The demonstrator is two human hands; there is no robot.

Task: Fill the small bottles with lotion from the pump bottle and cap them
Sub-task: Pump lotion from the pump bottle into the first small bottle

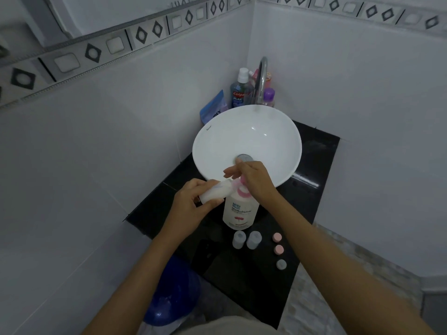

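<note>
At pump bottle (238, 209), left hand (193, 201) grips small bottle (216, 191) sideways, mouth twd spout; right hand (254, 180) presses pump.

Head camera looks steeply down, close above the black counter (312, 189).

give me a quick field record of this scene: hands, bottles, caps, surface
left hand: holds a small bottle tilted at the pump spout
right hand: on the pink pump head of the pump bottle
waiting bottles: two, uncapped, upright on the counter
loose caps: two pink, one grey
surface: black counter beside a white sink
</note>
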